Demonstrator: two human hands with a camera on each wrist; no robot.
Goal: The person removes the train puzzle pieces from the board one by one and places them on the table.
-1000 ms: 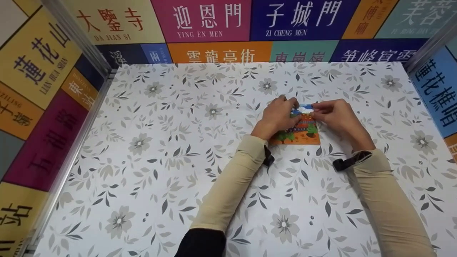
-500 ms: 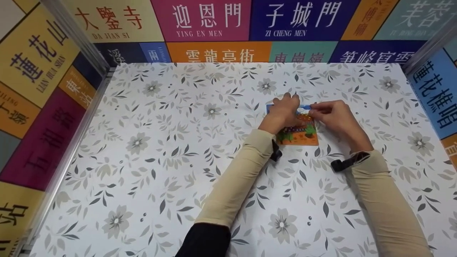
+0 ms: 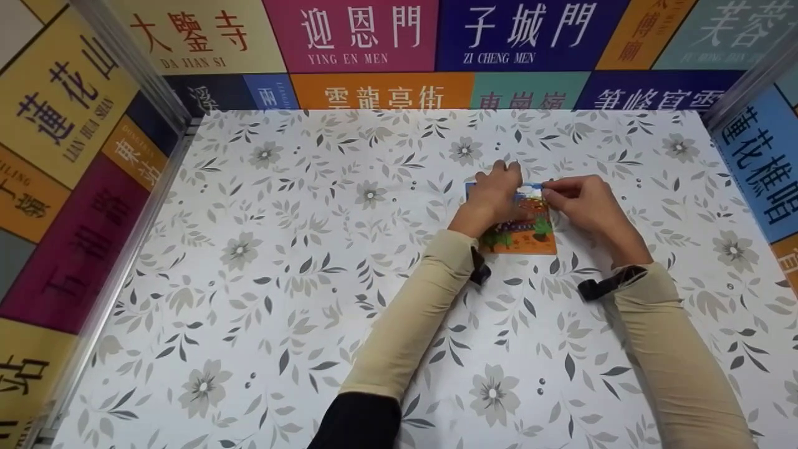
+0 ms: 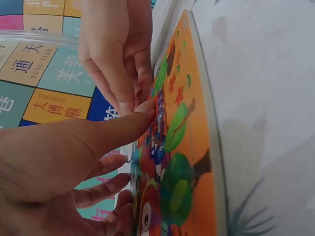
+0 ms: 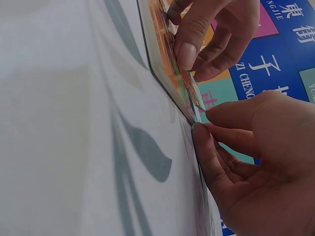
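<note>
A small picture board point(image 3: 530, 243) lay flat on the table, right of centre in the upper half of the head frame, partly covered by the left hand point(image 3: 495, 193). That hand's thumb point(image 4: 130, 123) reached across the printed face, while its other fingers were spread and loosely bent toward the upper edge, gripping nothing that could be seen. The right hand point(image 3: 583, 196) had its thumb and forefinger nearly closed, pinching at the board's upper right corner, where the right wrist view showed a thin sliver standing slightly proud of the thicker base. The step in hand seemed to be steadying the board with one hand and handling that corner with the other; the next move probably called for a light, exact fingertip pinch and a base held still. The board looked stiff and squarish, with a rounded corner, a pale, thick side and a slightly glossy print of orange ground, green trees and blue sky. Around it spread a smooth white tablecloth point(image 3: 299, 274) patterned with grey leaves and flowers. Soft, creased beige sleeves point(image 3: 405, 318) ran to the lower edge of the frame, and flat, brightly coloured lettered panels point(image 3: 361, 37) filled the top.
</note>
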